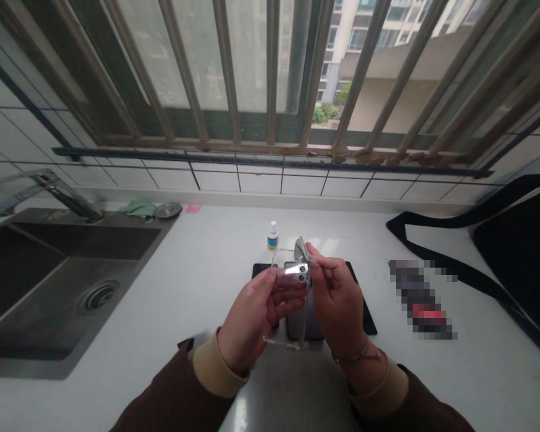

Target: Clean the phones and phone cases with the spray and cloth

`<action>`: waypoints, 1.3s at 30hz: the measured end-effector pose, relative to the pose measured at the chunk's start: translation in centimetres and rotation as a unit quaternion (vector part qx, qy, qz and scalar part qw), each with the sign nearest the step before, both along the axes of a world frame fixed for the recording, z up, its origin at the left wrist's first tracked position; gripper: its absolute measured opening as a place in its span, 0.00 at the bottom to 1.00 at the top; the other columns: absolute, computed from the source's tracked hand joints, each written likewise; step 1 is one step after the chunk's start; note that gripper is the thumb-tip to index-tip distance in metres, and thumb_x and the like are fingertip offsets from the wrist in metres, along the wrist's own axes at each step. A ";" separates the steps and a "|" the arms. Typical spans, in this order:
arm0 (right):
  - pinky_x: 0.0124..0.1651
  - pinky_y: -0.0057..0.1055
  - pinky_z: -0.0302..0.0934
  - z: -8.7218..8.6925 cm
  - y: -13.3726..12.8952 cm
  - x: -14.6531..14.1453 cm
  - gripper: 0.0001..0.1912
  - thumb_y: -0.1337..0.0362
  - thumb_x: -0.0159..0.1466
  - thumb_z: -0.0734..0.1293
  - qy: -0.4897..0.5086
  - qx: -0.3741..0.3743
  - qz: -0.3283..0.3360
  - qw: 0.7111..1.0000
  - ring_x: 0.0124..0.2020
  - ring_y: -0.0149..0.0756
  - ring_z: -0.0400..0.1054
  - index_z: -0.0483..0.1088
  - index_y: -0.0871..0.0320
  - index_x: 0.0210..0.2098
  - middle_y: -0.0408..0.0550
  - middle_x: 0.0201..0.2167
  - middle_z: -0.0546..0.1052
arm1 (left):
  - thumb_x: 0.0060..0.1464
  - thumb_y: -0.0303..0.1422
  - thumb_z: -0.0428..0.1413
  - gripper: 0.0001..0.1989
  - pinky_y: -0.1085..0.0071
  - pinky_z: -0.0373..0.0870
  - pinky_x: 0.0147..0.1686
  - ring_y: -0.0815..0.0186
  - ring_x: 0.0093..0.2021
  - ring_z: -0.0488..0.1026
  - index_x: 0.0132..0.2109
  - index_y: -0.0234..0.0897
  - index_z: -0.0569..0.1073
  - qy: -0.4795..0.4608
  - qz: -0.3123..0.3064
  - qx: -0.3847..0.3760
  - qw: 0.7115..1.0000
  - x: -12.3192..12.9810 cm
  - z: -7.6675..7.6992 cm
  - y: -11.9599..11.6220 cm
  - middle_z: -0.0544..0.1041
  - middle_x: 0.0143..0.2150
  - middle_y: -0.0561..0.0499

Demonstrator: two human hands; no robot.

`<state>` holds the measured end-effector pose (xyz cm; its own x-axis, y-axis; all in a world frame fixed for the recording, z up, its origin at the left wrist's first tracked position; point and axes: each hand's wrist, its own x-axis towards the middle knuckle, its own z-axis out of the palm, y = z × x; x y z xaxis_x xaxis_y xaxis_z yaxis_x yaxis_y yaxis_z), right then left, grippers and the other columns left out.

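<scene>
At 9 o'clock from the clear case, my camera shows me the sink, cut by the left edge, and nearer to 10 the faucet, also cut. At 8 o'clock the left hand comes from a brown sleeve, wrist turned inward; its thumb and fingers grip the clear case, lifted above the counter. Through the transparent wall, I cannot say which fingers are inside or behind. At 11 stands a small bottle, its label unreadable for me. Beneath the hands, a grey slab and a black flat item are partly covered. At 3 o'clock the right hand, fingers bent, pinches the grey cloth at the case's upper corner. Farther at 3, a pixelated object cannot be recognised; beyond it, a black strapped object leaves the frame.
</scene>
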<state>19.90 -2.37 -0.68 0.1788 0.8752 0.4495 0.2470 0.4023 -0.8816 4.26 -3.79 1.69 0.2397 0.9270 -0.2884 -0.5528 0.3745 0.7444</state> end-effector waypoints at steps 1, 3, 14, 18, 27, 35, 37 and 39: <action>0.61 0.49 0.76 0.0 -0.1 -0.1 0.07 0.61 0.77 0.66 -0.021 0.017 -0.002 1.000 0.63 0.46 0.77 0.75 0.51 0.52 0.54 0.64 0.79 | 0.71 0.43 0.57 0.16 0.62 0.81 0.49 0.58 0.46 0.84 0.50 0.32 0.78 0.008 0.031 0.020 0.999 0.1 -0.2 0.0 0.84 0.49 0.37; 0.59 0.47 0.76 -0.2 -0.4 -0.2 0.08 0.63 0.76 0.66 -0.058 0.044 0.012 0.997 0.61 0.46 0.78 0.75 0.50 0.53 0.53 0.63 0.80 | 0.71 0.43 0.58 0.17 0.60 0.79 0.54 0.56 0.52 0.82 0.50 0.33 0.80 0.020 0.084 0.050 0.995 0.3 -0.6 0.1 0.84 0.52 0.37; 0.27 0.30 0.60 -0.6 -0.8 -1.4 0.10 0.57 0.76 0.66 -0.118 -0.048 0.132 0.983 0.24 0.32 0.69 0.75 0.54 0.43 0.41 0.26 0.77 | 0.72 0.47 0.53 0.22 0.61 0.73 0.63 0.58 0.64 0.76 0.68 0.48 0.71 -0.003 0.231 0.026 0.973 -1.0 0.9 1.3 0.80 0.62 0.43; 0.31 0.30 0.63 -0.7 -0.6 -1.4 0.11 0.55 0.76 0.66 -0.089 -0.092 0.174 0.976 0.28 0.34 0.72 0.76 0.54 0.44 0.43 0.30 0.79 | 0.72 0.53 0.50 0.28 0.58 0.72 0.63 0.57 0.60 0.78 0.74 0.56 0.62 -0.035 0.189 0.031 0.981 -1.4 1.3 1.2 0.82 0.59 0.43; 0.39 0.33 0.72 -1.4 -0.1 -1.7 0.18 0.46 0.72 0.71 0.137 -0.219 0.236 0.937 0.34 0.36 0.77 0.74 0.56 0.44 0.46 0.34 0.82 | 0.71 0.58 0.47 0.33 0.53 0.63 0.71 0.57 0.71 0.67 0.77 0.62 0.56 -0.005 0.195 0.142 0.970 -1.5 1.4 1.1 0.75 0.64 0.45; 0.44 0.35 0.76 -1.2 0.3 -2.2 0.24 0.46 0.64 0.77 0.315 -0.343 0.242 0.851 0.42 0.38 0.80 0.80 0.58 0.50 0.52 0.43 0.84 | 0.53 0.50 0.72 0.52 0.54 0.55 0.78 0.52 0.74 0.64 0.78 0.59 0.56 0.111 0.167 0.280 0.939 -2.1 -1.0 0.8 0.68 0.70 0.44; 0.45 0.36 0.76 -1.0 0.3 -2.3 0.22 0.47 0.63 0.78 0.329 -0.343 0.247 0.844 0.41 0.39 0.80 0.81 0.58 0.46 0.52 0.42 0.84 | 0.51 0.47 0.75 0.49 0.54 0.57 0.77 0.51 0.74 0.65 0.76 0.57 0.63 0.095 0.177 0.279 0.939 -2.3 -1.0 1.0 0.70 0.67 0.46; 0.44 0.36 0.76 -0.9 0.3 -2.3 0.21 0.48 0.62 0.79 0.341 -0.343 0.239 0.842 0.41 0.39 0.80 0.81 0.58 0.45 0.52 0.42 0.84 | 0.49 0.46 0.76 0.45 0.55 0.59 0.76 0.51 0.73 0.66 0.72 0.54 0.69 0.076 0.184 0.279 0.939 -2.3 -0.8 1.2 0.71 0.64 0.47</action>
